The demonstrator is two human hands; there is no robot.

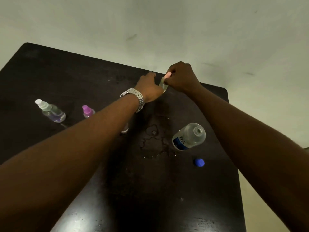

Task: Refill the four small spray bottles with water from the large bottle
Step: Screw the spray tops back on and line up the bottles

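Hands meet at the far edge of the dark table point(66, 72). The left hand point(148, 87), steel watch point(133, 97) on the wrist, grips the clear body of a small spray bottle point(162, 83), fingers curled round it. The right hand point(180, 77) sits above, fingertips pinching the pink top point(168, 74) of that same bottle. Both hands are on the one item. Can't tell whether the bottle's base rests on the table or is lifted: the left hand covers it. Fill level not readable either.

Other items, all on the table:
- white-topped spray bottle point(50, 111): far left, upright, top on, clear with a purplish tint low in the body.
- purple-topped spray bottle point(87, 111): just right of it, top on, lower part hidden behind the left forearm point(83, 139).
- fourth small bottle point(125, 130): only a bit of its base shows under the left forearm, near table centre. Top hidden.
- large bottle point(189, 136): right of centre, upright, blue label, neck open. Well apart from the hands, nearer the camera.
- blue cap point(199, 162): lying on the table near the large bottle, on the camera side, not touching it.
- puddle point(153, 143): spread between the fourth small bottle and the large bottle, reaching close to the large bottle's base.

Pale wall point(217, 30) behind the table.
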